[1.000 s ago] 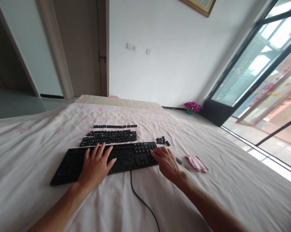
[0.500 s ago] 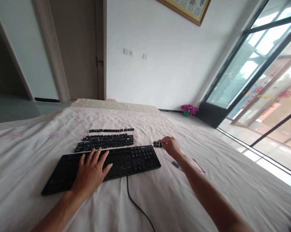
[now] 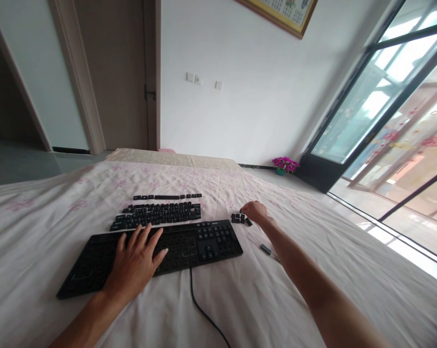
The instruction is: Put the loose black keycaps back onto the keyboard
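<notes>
My left hand [image 3: 133, 258] lies with its fingers spread over the black keyboard [image 3: 214, 256]. Much of the keyboard's left and middle part is bare of keycaps, while keycaps sit on part of the right end. Beyond the keyboard, my right hand [image 3: 255, 211] pinches at a small black keycap by its fingertips, partly hidden by the fingers. Right beside them is a small group of loose keycaps [image 3: 236, 218], one of them lying askew. A thin wire tool with a dark grip [image 3: 265, 249] rests on the sheet near my right forearm.
Rows of removed keycaps [image 3: 160, 212] lie behind the keyboard, with a long spacebar [image 3: 167, 197] in the far row. The keyboard cable [image 3: 204, 304] runs toward me over the wrinkled sheet [image 3: 334, 261]. Purple flowers [image 3: 285, 164] stand on the floor beyond.
My right hand has shifted slightly right and up. One keycap by the small group now lies askew at its right. My left hand stays on the keyboard, whose left end has slid slightly nearer.
</notes>
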Demonstrator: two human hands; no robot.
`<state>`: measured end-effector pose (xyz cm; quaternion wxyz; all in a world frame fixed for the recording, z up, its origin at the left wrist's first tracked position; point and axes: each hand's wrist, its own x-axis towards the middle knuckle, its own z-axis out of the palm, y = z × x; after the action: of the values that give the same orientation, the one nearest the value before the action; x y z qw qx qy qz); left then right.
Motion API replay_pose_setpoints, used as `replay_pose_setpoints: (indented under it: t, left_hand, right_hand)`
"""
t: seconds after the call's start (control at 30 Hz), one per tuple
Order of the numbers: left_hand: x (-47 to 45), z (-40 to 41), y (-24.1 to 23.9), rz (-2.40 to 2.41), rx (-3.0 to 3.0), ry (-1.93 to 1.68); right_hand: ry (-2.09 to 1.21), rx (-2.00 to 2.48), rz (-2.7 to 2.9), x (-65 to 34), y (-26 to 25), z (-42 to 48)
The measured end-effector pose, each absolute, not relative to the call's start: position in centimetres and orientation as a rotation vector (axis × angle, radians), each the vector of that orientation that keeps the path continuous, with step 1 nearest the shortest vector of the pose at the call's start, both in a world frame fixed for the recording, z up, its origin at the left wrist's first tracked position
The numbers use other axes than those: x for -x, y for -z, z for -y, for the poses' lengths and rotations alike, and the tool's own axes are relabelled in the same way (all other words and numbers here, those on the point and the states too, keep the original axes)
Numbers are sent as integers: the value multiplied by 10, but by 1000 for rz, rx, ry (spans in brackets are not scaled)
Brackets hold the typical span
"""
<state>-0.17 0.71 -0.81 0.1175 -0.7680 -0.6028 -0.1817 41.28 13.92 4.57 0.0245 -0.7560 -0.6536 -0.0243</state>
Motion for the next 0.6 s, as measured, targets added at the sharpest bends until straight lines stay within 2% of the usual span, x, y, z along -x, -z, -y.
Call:
replay_pose_setpoints:
  t: [0.6]
  left_hand:
    - [0,-4,2,1768,2249,497]
  right_hand:
    - [-90,2289,1975,-419,-50,-150]
